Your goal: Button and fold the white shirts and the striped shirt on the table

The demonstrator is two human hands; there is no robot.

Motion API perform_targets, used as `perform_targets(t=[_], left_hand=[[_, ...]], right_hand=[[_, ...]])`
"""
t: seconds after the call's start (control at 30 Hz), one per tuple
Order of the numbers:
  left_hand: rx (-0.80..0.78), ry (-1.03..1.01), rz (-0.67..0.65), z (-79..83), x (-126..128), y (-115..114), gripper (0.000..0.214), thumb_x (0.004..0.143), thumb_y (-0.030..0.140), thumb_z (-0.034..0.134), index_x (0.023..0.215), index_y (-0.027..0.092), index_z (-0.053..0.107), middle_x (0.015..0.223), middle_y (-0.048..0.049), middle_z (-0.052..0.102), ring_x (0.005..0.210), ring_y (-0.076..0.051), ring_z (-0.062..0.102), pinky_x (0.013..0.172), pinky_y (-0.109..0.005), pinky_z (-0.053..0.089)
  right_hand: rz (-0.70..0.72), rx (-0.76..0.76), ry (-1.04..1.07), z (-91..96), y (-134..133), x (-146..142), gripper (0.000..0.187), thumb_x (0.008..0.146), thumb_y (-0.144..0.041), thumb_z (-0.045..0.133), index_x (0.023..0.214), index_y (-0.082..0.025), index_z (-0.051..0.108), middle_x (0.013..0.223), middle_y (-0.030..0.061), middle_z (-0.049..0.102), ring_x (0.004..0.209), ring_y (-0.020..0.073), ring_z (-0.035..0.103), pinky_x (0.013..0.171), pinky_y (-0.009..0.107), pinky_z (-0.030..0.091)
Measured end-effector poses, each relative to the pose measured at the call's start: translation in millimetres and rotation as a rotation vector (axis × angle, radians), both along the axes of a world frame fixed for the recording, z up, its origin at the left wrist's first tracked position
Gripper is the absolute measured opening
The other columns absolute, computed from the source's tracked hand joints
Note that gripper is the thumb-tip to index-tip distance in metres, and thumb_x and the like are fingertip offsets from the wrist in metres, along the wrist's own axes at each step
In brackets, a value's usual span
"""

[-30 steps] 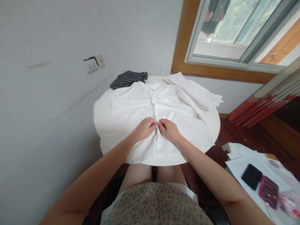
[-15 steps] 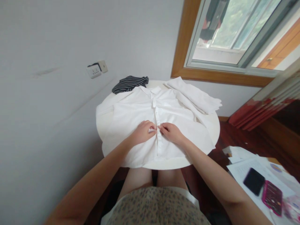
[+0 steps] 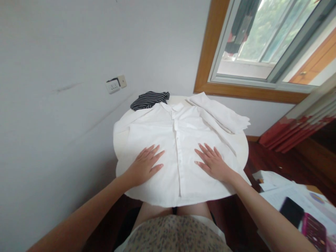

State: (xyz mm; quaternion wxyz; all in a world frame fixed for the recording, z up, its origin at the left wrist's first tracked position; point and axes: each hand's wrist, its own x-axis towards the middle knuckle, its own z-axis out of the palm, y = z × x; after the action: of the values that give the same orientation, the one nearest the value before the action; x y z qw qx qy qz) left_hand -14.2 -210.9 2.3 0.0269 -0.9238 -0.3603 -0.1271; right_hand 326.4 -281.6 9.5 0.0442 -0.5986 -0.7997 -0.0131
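A white button-up shirt (image 3: pixel 170 182) lies front side up over a round white table (image 3: pixel 243 147), its collar (image 3: pixel 172 106) toward the wall and its hem hanging over the near edge. On the left half of the shirt, my left hand (image 3: pixel 145 164) rests flat with fingers spread. My right hand (image 3: pixel 211 161) lies flat on the right half, fingers also spread. Between the hands the button placket (image 3: pixel 178 157) runs straight down the middle. Neither hand grips anything.
Behind the collar sits a black-and-white striped cloth (image 3: pixel 150 100). A folded white cloth (image 3: pixel 220 113) lies at the back right. Beyond the table's right side are papers (image 3: pixel 291 192), a dark phone (image 3: pixel 292 211) and a pink-edged object (image 3: pixel 313 231). A wall stands close on the left.
Both hands have let go of the placket and moved apart, now flat on either side. The shirt's front looks smoother, and its hem reaches nearer to me. The camera view has shifted slightly.
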Motion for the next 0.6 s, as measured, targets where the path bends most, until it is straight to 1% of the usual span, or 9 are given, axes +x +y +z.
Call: perform_targets(t=[0.1, 0.17, 0.23, 0.3, 0.33, 0.4, 0.47, 0.5, 0.6], left_hand=[[-0.031, -0.011, -0.018, 5.8, -9, -26, 0.055, 0.094, 0.049, 0.039, 0.145, 0.028, 0.039, 0.154, -0.0062, 0.031, 0.143, -0.027, 0.025, 0.116, -0.047, 0.022], [-0.047, -0.018, -0.017, 14.2, -9, -36, 0.054, 0.093, 0.05, 0.042, 0.142, 0.029, 0.042, 0.152, -0.0062, 0.036, 0.14, -0.027, 0.031, 0.114, -0.047, 0.026], [-0.057, -0.012, 0.011, 27.5, -2, -34, 0.051, 0.092, 0.051, 0.043, 0.135, 0.026, 0.052, 0.141, -0.0087, 0.05, 0.13, -0.028, 0.045, 0.108, -0.046, 0.034], [-0.051, -0.01, 0.056, 42.9, 16, -18, 0.044, 0.093, 0.049, 0.041, 0.12, 0.021, 0.062, 0.122, -0.0106, 0.064, 0.113, -0.027, 0.057, 0.099, -0.044, 0.041], [-0.04, -0.017, 0.07, 49.5, 27, -6, 0.042, 0.095, 0.047, 0.039, 0.113, 0.02, 0.065, 0.113, -0.0108, 0.068, 0.106, -0.026, 0.059, 0.095, -0.043, 0.042], [0.011, -0.063, 0.09, 56.2, 51, 25, 0.04, 0.097, 0.038, 0.034, 0.112, 0.019, 0.066, 0.117, -0.0109, 0.066, 0.112, -0.026, 0.056, 0.098, -0.043, 0.04], [0.039, -0.099, 0.142, 51.8, 71, 55, 0.042, 0.097, 0.032, 0.032, 0.128, 0.02, 0.057, 0.137, -0.0102, 0.054, 0.13, -0.026, 0.043, 0.108, -0.045, 0.032], [0.019, -0.082, 0.179, 45.9, 77, 67, 0.046, 0.096, 0.035, 0.034, 0.137, 0.021, 0.049, 0.146, -0.0094, 0.045, 0.137, -0.027, 0.034, 0.111, -0.049, 0.026], [-0.119, 0.012, 0.317, 23.6, 74, 88, 0.058, 0.093, 0.057, 0.031, 0.145, 0.03, 0.038, 0.155, -0.007, 0.029, 0.142, -0.035, 0.021, 0.109, -0.066, 0.014]], right_hand=[[0.009, -0.036, -0.002, 8.7, -19, 2, 0.059, 0.098, -0.056, 0.027, 0.15, -0.03, 0.028, 0.158, 0.0024, 0.015, 0.147, 0.0252, 0.007, 0.116, 0.053, 0.014], [0.0, -0.077, -0.006, 19.3, -22, 3, 0.059, 0.096, -0.058, 0.033, 0.148, -0.031, 0.034, 0.157, 0.0037, 0.022, 0.146, 0.0264, 0.014, 0.115, 0.053, 0.018], [-0.011, -0.114, -0.011, 33.0, -14, 1, 0.054, 0.094, -0.058, 0.038, 0.14, -0.031, 0.047, 0.152, 0.0051, 0.034, 0.142, 0.0275, 0.026, 0.113, 0.053, 0.024], [-0.01, -0.106, -0.003, 46.2, 8, -9, 0.046, 0.095, -0.053, 0.039, 0.131, -0.031, 0.056, 0.146, 0.0051, 0.044, 0.138, 0.0269, 0.034, 0.112, 0.053, 0.025], [-0.005, -0.074, 0.012, 51.0, 22, -17, 0.043, 0.097, -0.049, 0.037, 0.13, -0.03, 0.057, 0.146, 0.0048, 0.044, 0.138, 0.0263, 0.033, 0.112, 0.054, 0.024], [0.015, -0.012, 0.037, 53.9, 52, -37, 0.043, 0.099, -0.042, 0.032, 0.139, -0.031, 0.047, 0.149, 0.0038, 0.04, 0.14, 0.0244, 0.029, 0.113, 0.055, 0.02], [-0.02, 0.013, 0.04, 47.1, 79, -56, 0.047, 0.1, -0.04, 0.029, 0.145, -0.031, 0.037, 0.155, 0.0033, 0.029, 0.144, 0.0254, 0.021, 0.113, 0.057, 0.018], [-0.068, -0.003, 0.04, 41.0, 89, -63, 0.049, 0.1, -0.044, 0.027, 0.147, -0.032, 0.033, 0.156, 0.0031, 0.025, 0.145, 0.0271, 0.017, 0.112, 0.059, 0.018], [-0.177, -0.061, 0.028, 20.1, 102, -66, 0.058, 0.097, -0.058, 0.02, 0.15, -0.033, 0.027, 0.159, 0.0025, 0.016, 0.146, 0.0303, 0.01, 0.11, 0.064, 0.015]])
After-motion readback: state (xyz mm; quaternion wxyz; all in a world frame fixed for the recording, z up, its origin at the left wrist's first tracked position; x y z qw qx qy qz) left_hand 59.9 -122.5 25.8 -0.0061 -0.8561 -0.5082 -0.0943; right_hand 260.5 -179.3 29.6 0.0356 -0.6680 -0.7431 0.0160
